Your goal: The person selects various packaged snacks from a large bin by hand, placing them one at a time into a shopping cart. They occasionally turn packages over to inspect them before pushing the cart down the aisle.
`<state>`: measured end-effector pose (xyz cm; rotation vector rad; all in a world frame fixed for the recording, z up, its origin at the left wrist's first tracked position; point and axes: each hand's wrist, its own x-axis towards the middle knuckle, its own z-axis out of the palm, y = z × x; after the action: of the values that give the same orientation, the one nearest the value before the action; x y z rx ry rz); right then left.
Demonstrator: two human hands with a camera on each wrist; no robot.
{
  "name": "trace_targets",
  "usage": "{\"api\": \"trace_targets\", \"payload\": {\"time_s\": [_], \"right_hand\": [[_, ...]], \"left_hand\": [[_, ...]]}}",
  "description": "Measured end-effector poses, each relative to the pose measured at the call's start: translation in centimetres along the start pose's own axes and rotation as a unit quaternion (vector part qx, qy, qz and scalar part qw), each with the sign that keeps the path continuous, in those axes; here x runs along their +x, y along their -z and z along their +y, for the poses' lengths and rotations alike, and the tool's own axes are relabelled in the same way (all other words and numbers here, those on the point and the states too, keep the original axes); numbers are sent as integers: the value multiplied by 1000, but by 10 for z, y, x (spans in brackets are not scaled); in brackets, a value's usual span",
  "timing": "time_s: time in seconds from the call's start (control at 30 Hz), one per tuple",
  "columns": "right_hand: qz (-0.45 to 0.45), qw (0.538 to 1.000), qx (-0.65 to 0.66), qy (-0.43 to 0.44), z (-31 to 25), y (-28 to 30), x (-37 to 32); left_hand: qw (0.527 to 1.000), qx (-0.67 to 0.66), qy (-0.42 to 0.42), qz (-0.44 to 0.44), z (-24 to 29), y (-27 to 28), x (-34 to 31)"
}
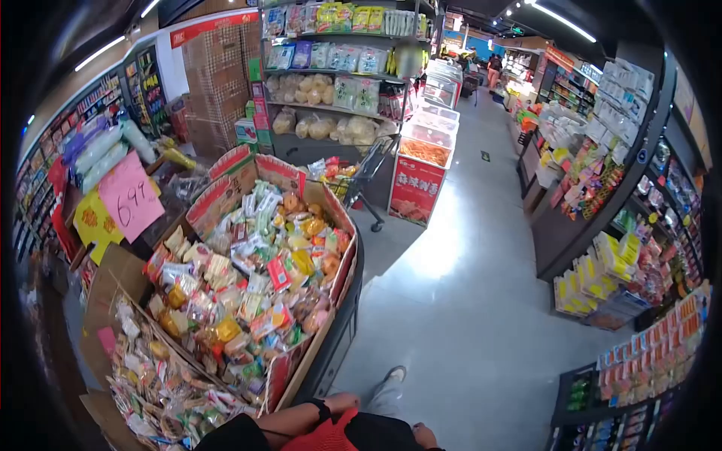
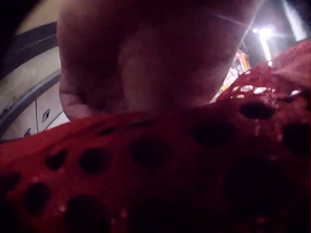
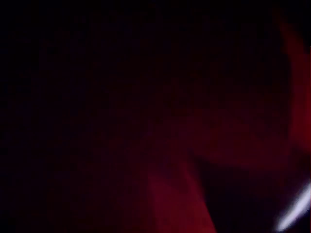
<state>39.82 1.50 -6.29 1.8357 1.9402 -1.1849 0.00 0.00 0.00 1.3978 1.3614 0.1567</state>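
Note:
At the bottom of the head view, my left hand (image 1: 342, 402) lies over the upper edge of a red plastic basket (image 1: 322, 437), its wrist banded in black. Close up in the left wrist view, the basket's wall (image 2: 112, 160) is pierced with round holes, and the hand (image 2: 160, 63) reaches down behind its rim, gripping it there with the fingertips hidden. My right hand (image 1: 425, 434) is low at the frame's bottom, beside a black sleeve, mostly cut off. The right wrist view is nearly black, with blurred red surfaces (image 3: 180, 204) close to the lens.
On the left stands a large cardboard-lined bin (image 1: 342, 218) heaped with wrapped snacks (image 1: 256, 263), near a pink price sign (image 1: 131, 197). A shopping cart (image 1: 365, 180) and a red-fronted freezer (image 1: 421, 180) stand ahead. Shelves (image 1: 602, 263) line the right of the grey aisle floor (image 1: 451, 323).

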Motion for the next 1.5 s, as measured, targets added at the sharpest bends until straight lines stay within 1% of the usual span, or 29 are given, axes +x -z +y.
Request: {"api": "trace_targets", "payload": {"time_s": [0.07,0.1,0.13,0.17,0.2,0.23,0.3,0.37,0.5,0.53,0.6,0.63,0.67,0.7,0.77,0.83,0.93,0.97,1.0,1.03,1.07,1.1,1.13,1.17,1.23,1.33,1.4,1.43,1.5], "right_hand": [[41,996,36,70,48,-1,24],[13,994,66,89,40,-22,99],[7,998,45,44,32,29,110],[5,997,44,66,62,55,139],[-50,990,-111,74,75,90,176],[-58,993,-94,32,56,122,181],[-68,994,-61,-53,-32,221,160],[-51,996,-58,-54,-49,258,193],[-30,999,-20,-18,-77,295,253],[-48,998,-28,19,-80,295,272],[-84,991,-45,91,-67,284,315],[-87,994,-38,60,-73,293,331],[-88,995,-31,31,-81,303,350],[-89,996,-26,2,-90,317,372],[-110,992,-60,23,-108,354,417],[-132,986,-91,44,-137,392,448],[-146,974,-145,92,-226,466,505],[-109,973,-171,107,-257,487,525],[-75,970,-196,121,-294,504,542],[-44,962,-230,143,-352,534,542],[-1,959,-209,191,-370,544,568],[-24,957,-210,198,-398,555,593],[21,956,-150,251,-435,565,598],[18,944,-121,306,-469,575,608],[-15,933,-87,348,-541,592,619],[-44,896,-60,438,-647,615,647],[-57,858,-34,509,-717,631,668],[-66,857,-32,510,-755,640,677],[-100,834,3,543,-830,653,695]], "left_hand": [[998,12,57,38,16,40,8],[994,19,92,53,22,68,17],[993,18,82,83,23,84,54],[991,19,71,111,28,98,81],[987,41,60,146,52,121,108],[980,27,66,184,52,135,128],[975,-66,75,197,53,162,172],[961,-123,104,223,57,187,204],[950,-202,100,215,96,246,236],[943,-238,122,198,110,264,242],[954,-192,100,208,102,290,274],[958,-168,88,214,104,309,289],[958,-116,37,258,106,328,303],[945,-146,27,293,115,357,316],[910,-213,15,354,145,413,340],[885,-179,-9,429,182,488,351],[806,-137,-80,570,216,588,374],[778,-102,-100,612,225,618,378],[766,-73,-93,632,223,645,384],[754,-47,-83,649,223,668,391],[737,-20,-67,672,227,691,393],[721,9,-49,691,232,711,393],[705,40,-31,707,230,721,394],[724,42,-11,688,216,722,402],[753,48,21,656,181,733,419],[829,33,32,557,158,752,405],[829,-19,13,558,150,764,403],[825,-39,11,564,147,774,406],[836,-198,52,509,160,806,391]]}}
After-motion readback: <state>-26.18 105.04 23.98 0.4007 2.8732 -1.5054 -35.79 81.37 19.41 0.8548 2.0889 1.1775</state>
